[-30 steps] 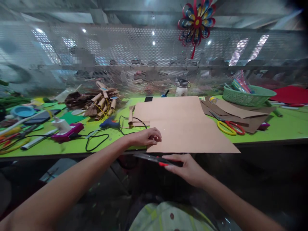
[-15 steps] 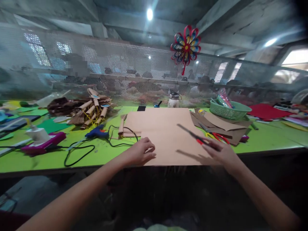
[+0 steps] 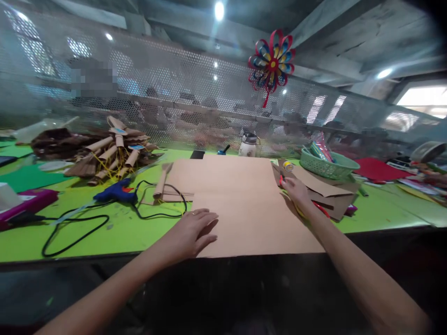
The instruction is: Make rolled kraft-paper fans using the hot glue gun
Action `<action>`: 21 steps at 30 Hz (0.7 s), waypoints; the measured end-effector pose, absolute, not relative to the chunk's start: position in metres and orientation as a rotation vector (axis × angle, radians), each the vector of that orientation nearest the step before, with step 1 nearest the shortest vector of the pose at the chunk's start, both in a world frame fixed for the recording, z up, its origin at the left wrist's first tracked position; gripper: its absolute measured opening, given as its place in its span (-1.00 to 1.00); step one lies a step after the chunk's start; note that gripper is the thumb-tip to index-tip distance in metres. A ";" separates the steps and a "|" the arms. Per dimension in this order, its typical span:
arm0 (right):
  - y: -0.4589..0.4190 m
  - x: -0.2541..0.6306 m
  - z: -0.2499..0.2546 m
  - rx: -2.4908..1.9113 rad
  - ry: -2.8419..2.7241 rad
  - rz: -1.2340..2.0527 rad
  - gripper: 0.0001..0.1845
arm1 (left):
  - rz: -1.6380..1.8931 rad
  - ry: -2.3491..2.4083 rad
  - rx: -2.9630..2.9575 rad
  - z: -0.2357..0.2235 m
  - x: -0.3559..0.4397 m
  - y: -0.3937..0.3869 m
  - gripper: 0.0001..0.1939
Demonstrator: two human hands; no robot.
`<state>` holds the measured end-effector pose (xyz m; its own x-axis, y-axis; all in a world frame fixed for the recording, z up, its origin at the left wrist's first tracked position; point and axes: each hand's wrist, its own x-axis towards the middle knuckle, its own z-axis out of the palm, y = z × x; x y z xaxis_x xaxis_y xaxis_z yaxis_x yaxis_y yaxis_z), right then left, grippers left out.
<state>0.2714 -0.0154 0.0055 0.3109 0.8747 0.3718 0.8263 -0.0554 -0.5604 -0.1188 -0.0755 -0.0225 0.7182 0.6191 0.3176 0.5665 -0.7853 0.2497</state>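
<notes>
Tan and flat across the front of the green table [image 3: 139,237], with the large card [image 3: 240,209] under the left hand [image 3: 197,230], laid palm down at its left edge, relaxed and open. Farther up, at the card's right edge, pinching a red-and-black tool [image 3: 281,180] in the right hand [image 3: 296,190]; under that forearm, showing part of the scissors [image 3: 321,210]. Left of the card, coming to the blue glue gun [image 3: 117,191], then to a heap of brown paper pieces [image 3: 113,153]. On the far right, reaching brown sheets [image 3: 326,188] and a green basket [image 3: 328,166]. Behind the card, meeting a bottle [image 3: 247,148], then a perforated screen [image 3: 157,70] and a hanging flower ornament [image 3: 273,64]
</notes>
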 end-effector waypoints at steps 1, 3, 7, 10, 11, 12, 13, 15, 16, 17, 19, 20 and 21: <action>-0.028 0.264 0.005 -1.854 -1.561 0.122 -0.60 | 0.595 0.974 2.772 -0.023 -0.118 -0.075 -0.57; -0.062 0.247 0.005 -1.796 -1.725 0.228 -0.64 | 0.614 0.994 2.740 -0.024 -0.117 -0.076 -0.59; -0.132 0.210 0.005 -1.288 -2.491 0.412 -0.54 | 0.615 1.044 2.664 -0.023 -0.116 -0.077 -0.59; -0.161 0.199 -0.009 -1.247 -2.528 0.146 -0.45 | 0.631 1.061 2.547 -0.023 -0.118 -0.076 -0.54; -0.165 0.200 -0.016 -1.239 -2.499 0.076 -0.49 | 0.650 1.062 2.474 -0.023 -0.118 -0.075 -0.52; -0.167 0.202 -0.023 -1.221 -2.468 0.028 -0.49 | 0.674 1.062 2.374 -0.024 -0.119 -0.075 -0.50; -0.168 0.204 -0.028 -1.198 -2.443 0.003 -0.47 | 0.695 1.057 2.245 -0.024 -0.119 -0.074 -0.48; -0.167 0.211 -0.035 -1.143 -2.414 0.005 -0.44 | 0.736 1.032 1.935 -0.024 -0.119 -0.074 -0.44; -0.167 0.213 -0.036 -1.119 -2.406 0.025 -0.43 | 0.748 1.012 1.790 -0.023 -0.118 -0.074 -0.43; -0.168 0.216 -0.035 -1.096 -2.403 0.054 -0.44 | 0.757 0.997 1.669 -0.021 -0.118 -0.075 -0.42; -0.170 0.218 -0.030 -1.065 -2.392 0.139 -0.46 | 0.785 0.995 1.539 -0.017 -0.117 -0.075 -0.42; -0.172 0.219 -0.026 -1.074 -2.365 0.184 -0.49 | 0.807 1.006 1.522 -0.015 -0.118 -0.075 -0.43; -0.173 0.219 -0.021 -1.105 -2.319 0.227 -0.53 | 0.836 1.019 1.519 -0.013 -0.118 -0.075 -0.44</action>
<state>0.2187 -0.1735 -0.0211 -0.5070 0.7580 0.4102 0.6639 0.6470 -0.3749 -0.1182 -0.0749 -0.0130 0.3874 0.9219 -0.0105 0.1693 -0.0599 0.9837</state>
